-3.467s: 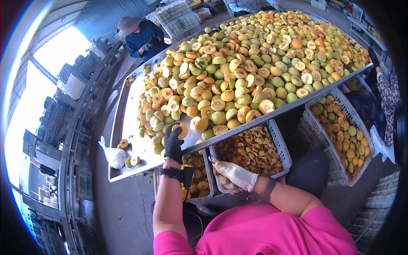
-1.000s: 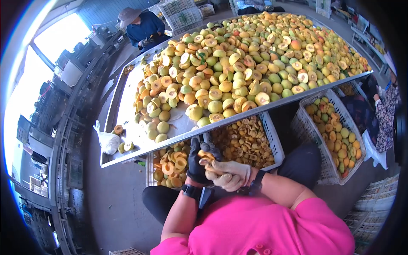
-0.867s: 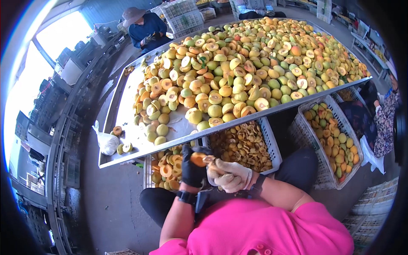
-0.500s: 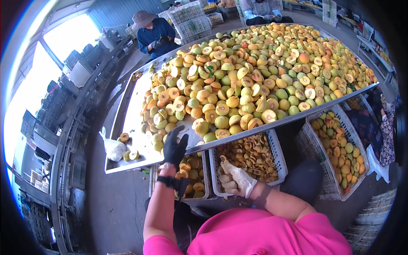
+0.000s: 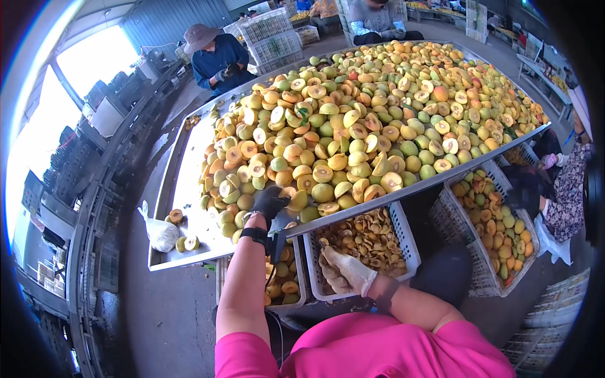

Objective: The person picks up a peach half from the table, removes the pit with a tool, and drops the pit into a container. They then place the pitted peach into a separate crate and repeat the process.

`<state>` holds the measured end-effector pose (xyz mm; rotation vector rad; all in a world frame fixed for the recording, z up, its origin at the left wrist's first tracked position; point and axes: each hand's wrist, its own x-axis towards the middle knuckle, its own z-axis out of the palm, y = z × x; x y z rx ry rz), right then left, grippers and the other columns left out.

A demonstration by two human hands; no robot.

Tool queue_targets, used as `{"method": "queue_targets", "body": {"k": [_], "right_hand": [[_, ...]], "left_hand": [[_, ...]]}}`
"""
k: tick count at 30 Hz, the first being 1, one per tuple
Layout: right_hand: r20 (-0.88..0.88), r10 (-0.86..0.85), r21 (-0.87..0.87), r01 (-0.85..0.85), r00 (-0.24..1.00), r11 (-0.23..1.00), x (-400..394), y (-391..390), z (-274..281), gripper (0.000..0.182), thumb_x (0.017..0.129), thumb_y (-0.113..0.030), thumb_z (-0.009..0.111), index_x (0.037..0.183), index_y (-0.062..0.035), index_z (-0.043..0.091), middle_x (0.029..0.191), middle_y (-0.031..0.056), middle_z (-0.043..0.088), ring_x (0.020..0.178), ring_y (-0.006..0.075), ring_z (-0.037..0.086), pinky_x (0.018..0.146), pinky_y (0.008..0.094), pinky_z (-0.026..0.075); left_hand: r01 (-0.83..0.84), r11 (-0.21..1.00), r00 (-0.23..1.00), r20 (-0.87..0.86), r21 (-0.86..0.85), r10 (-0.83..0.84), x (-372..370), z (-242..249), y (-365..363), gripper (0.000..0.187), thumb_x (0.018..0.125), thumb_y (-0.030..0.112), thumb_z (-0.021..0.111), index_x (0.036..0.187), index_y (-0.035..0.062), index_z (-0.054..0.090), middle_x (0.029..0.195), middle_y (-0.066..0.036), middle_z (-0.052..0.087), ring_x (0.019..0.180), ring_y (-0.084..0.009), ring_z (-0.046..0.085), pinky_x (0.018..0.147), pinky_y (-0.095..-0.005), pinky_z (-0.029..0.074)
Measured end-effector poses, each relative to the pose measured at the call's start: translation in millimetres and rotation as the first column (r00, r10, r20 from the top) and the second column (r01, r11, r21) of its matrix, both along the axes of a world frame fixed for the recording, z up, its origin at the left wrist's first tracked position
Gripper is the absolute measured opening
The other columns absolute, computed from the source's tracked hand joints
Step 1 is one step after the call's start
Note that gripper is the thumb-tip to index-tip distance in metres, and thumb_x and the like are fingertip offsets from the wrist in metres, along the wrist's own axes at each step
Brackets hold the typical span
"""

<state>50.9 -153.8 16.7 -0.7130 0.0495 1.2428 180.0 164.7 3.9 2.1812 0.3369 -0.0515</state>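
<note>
My left hand (image 5: 271, 205), in a black glove, reaches over the near edge of the metal table (image 5: 183, 151). Its fingers curl against a yellow peach half (image 5: 296, 201) at the front of the fruit pile. My right hand (image 5: 345, 272), in a whitish knit glove, is closed above the crate of cut fruit pieces (image 5: 368, 236). A small dark tip shows by its thumb; what it belongs to is hidden in the fist. Whole and halved peach-like fruits (image 5: 353, 126), yellow and green, cover much of the table.
A crate of fruit (image 5: 287, 277) stands under my left forearm, and another fruit crate (image 5: 491, 227) is at right. A tied plastic bag (image 5: 161, 232) lies on the table's left corner. Co-workers sit at the far side (image 5: 217, 60), (image 5: 378, 22) and at right (image 5: 564, 195).
My left hand has moved forward and right onto the fruit at the pile's edge, its fingers now curled. My right hand stays closed over the crate, turned slightly. The view has shifted a little.
</note>
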Motion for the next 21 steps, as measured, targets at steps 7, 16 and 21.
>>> {"method": "queue_targets", "body": {"k": [7,16,21], "right_hand": [[0.106,0.056,-0.093,-0.046,0.993,0.995,-4.3,-0.9,20.1,0.033,0.105,-0.052,0.042,0.087,-0.0254,0.05,0.058,-0.0108,0.035,0.038,0.0045,0.025,0.036,0.0235,0.017],[0.167,0.11,0.022,-0.115,0.98,0.993,-19.0,9.3,55.4,0.037,0.102,-0.054,0.048,0.091,-0.0188,0.054,0.061,-0.0064,0.04,0.037,0.0051,0.03,0.034,0.023,0.019],[0.262,0.004,-0.107,0.025,0.965,0.994,-28.2,4.9,59.3,0.033,0.104,-0.049,0.047,0.094,-0.0179,0.055,0.063,-0.0057,0.043,0.039,0.0053,0.031,0.034,0.0229,0.022]], "left_hand": [[-0.097,0.928,0.962,0.204,-0.36,0.18,-56.0,9.6,-17.3,0.041,0.08,0.014,0.079,0.114,0.0045,0.057,0.095,-0.009,0.065,0.084,-0.0183,0.065,0.071,-0.0313,0.055],[0.287,0.275,0.864,0.372,-0.917,0.339,-138.2,30.2,-121.1,0.038,0.088,0.012,0.059,0.124,0.005,0.051,0.115,-0.014,0.06,0.108,-0.0302,0.062,0.096,-0.0436,0.054],[0.105,0.874,0.742,0.623,-0.475,0.25,-167.2,39.3,-149.1,0.043,0.091,0.004,0.065,0.132,0.0015,0.052,0.122,-0.015,0.062,0.112,-0.0244,0.063,0.096,-0.0352,0.052]]}}
